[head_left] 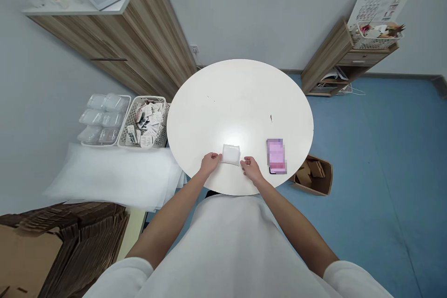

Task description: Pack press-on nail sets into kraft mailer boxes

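Note:
A small square white packet [231, 154], which looks like a stack of thin wrapped sheets or clear sleeves, lies flat near the front edge of a round white table [240, 88]. My left hand [210, 163] pinches its left edge between thumb and fingers. At the lower right corner, the curled fingertips of my right hand [252, 169] close on the packet's edge. To the right of that hand lies a phone [276, 156], its pink and purple screen blurred out. What is inside the packet is too small to make out.
Left of the table are a white basket of small cards [146, 123], clear plastic boxes [104, 118] and white sheets [118, 177]. Folded cardboard [87, 237] stands below them. An open carton [314, 177] sits on the floor at right. Wooden cabinets [157, 32] rise behind.

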A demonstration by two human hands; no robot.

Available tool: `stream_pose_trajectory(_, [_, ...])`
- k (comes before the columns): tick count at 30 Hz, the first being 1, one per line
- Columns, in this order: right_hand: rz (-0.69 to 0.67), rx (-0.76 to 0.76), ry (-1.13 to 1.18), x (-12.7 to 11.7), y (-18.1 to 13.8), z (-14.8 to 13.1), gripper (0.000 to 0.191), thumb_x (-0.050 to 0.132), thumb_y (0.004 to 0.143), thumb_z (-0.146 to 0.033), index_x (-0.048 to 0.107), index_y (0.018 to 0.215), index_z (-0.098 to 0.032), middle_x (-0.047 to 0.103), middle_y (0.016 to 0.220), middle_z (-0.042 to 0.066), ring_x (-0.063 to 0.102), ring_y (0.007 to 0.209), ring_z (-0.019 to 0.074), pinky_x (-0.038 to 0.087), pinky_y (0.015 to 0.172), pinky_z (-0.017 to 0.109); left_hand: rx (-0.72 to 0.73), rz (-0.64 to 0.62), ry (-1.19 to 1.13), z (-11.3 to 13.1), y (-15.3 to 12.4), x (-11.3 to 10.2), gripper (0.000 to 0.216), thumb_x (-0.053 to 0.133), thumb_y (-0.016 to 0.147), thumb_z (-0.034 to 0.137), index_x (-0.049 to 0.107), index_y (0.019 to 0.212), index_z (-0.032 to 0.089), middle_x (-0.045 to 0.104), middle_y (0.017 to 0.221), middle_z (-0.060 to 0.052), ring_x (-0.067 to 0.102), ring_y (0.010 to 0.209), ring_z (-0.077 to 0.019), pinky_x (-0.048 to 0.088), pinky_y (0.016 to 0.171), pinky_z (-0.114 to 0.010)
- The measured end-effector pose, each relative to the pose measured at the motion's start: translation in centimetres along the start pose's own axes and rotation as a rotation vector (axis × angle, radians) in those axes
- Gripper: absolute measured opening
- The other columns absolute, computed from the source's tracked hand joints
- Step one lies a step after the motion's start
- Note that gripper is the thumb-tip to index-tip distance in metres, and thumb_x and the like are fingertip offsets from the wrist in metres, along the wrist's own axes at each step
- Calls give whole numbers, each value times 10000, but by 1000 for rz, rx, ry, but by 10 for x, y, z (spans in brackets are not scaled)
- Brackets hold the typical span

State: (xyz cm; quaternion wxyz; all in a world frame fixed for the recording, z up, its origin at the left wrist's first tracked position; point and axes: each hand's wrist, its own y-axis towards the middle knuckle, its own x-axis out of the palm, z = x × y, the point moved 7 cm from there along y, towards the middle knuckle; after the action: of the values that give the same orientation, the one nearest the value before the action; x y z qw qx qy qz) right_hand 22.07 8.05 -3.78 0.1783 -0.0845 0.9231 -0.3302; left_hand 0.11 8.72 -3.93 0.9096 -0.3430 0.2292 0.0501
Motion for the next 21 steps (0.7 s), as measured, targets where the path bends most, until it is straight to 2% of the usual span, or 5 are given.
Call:
stream_pose_trajectory(2, [-4,-7,31,0,-1,3,422,450,740,-449,434,1084,-204,564,1024,65,599,722,142,460,586,266,-39,11,13,-2,0,0,482,491,692,582,561,940,175,608,1003,-95,606,812,-189,448,658,-290])
stream_pose_trajectory(5, [65,-62,-46,-4,4,-1,388,479,731,-449,473,1042,-216,604,937,38,597,677,141,457,626,284,-67,36,7,1,4,1,475,454,731,571,537,977,173,604,1003,-101,613,789,-181,444,634,-284])
stream_pose_trajectory(11, [75,-97,-120,5,18,-14,397,519,707,-473,493,1024,-236,628,865,11,597,694,155,445,623,286,37,-51,-54,12,9,13,417,542,736,393,492,1091,180,635,839,-57,609,757,-155,452,682,-280])
stream_pose_trajectory(16, [97,-110,-197,9,20,-27,317,511,725,-424,510,977,-233,635,849,11,593,705,158,427,616,281,71,-12,-55,11,6,14,364,537,746,304,489,1087,187,636,842,-45,604,735,-144,469,690,-292])
stream_pose_trajectory(21, [134,-95,-228,18,25,-46,339,544,702,-391,475,1003,-250,637,817,4,585,715,167,422,620,287,124,55,-64,15,6,-2,234,523,758,302,531,970,204,631,873,-37,597,770,-152,482,722,-307])
